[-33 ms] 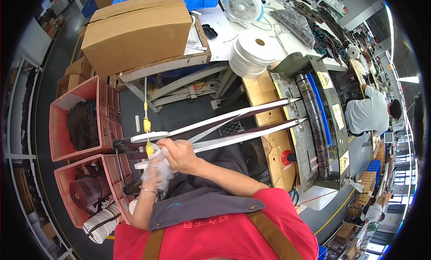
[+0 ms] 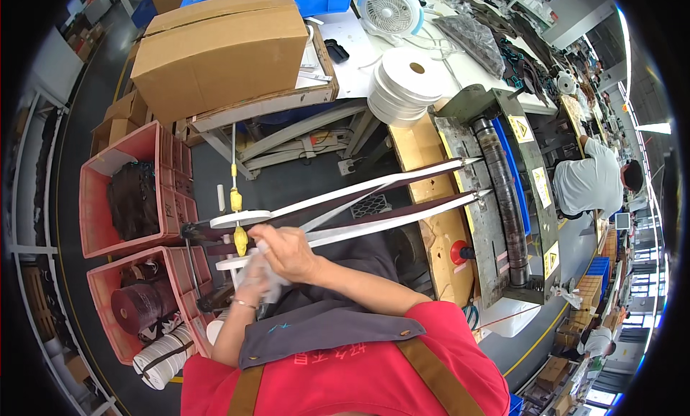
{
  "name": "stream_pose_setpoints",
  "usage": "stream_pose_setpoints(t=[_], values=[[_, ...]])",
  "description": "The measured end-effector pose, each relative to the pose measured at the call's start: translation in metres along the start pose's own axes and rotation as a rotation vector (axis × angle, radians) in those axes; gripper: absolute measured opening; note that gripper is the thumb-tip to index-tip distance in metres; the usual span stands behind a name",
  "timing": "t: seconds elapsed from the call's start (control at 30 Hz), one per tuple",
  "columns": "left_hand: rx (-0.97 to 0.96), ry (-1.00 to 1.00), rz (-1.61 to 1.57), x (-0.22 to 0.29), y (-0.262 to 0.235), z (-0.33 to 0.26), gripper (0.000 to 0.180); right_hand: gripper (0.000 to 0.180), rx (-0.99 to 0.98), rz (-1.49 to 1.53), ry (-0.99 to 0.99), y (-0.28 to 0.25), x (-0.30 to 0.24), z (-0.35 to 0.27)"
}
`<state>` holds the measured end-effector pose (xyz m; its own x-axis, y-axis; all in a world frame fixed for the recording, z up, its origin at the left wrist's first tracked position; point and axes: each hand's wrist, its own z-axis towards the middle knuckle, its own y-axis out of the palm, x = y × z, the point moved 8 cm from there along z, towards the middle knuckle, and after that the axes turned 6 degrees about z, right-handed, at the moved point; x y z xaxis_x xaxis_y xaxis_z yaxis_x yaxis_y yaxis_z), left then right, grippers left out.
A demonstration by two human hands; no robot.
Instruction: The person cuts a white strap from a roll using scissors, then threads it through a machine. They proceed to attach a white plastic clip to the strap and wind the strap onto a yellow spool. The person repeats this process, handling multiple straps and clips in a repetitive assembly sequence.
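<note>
Both white strips point(image 2: 424, 170) already reach the roller machine point(image 2: 502, 200) toward three o'clock. Still in hand, at five o'clock from the yellow fitting point(image 2: 241, 241), is crumpled white film point(image 2: 272, 287): the left hand point(image 2: 251, 282) clutches it; the right hand point(image 2: 289, 253) curls above, its grip hidden.

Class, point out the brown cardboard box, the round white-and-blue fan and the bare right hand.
Brown cardboard box point(image 2: 219, 71), head view: near side.
Round white-and-blue fan point(image 2: 389, 14), head view: front grille.
Bare right hand point(image 2: 291, 254), head view: back.
</note>
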<state>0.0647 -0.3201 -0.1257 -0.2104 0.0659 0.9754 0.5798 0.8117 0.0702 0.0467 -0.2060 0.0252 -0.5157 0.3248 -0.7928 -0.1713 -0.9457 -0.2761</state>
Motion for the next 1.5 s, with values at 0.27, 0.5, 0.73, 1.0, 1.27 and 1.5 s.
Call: stream_pose_setpoints(t=[0.27,0.5,0.73,1.0,1.27,1.5], values=[[-0.306,-0.087,-1.344,0.046,0.06,0.054,0.035,0.024,-0.09,0.286,0.073,-0.007,-0.007,-0.048],[0.116,-0.048,-1.264,0.042,-0.004,0.058,0.024,0.037,-0.007,-0.078,-0.072,-0.042,-0.019,-0.043],[0.16,-0.061,-1.135,0.076,-0.02,0.045,0.016,0.062,-0.006,-0.603,0.151,-0.076,0.045,-0.032],[0.064,0.022,-1.16,0.089,-0.027,0.042,0.013,0.037,0.028,-0.705,0.075,-0.088,0.045,-0.037],[-0.041,0.069,-1.119,0.114,-0.006,0.031,0.007,0.039,-0.122,-0.338,0.071,-0.019,0.037,-0.006],[0.515,-0.253,-0.772,-0.006,-0.008,0.038,0.012,0.02,0.024,-0.013,0.005,-0.003,0.006,0.003]])
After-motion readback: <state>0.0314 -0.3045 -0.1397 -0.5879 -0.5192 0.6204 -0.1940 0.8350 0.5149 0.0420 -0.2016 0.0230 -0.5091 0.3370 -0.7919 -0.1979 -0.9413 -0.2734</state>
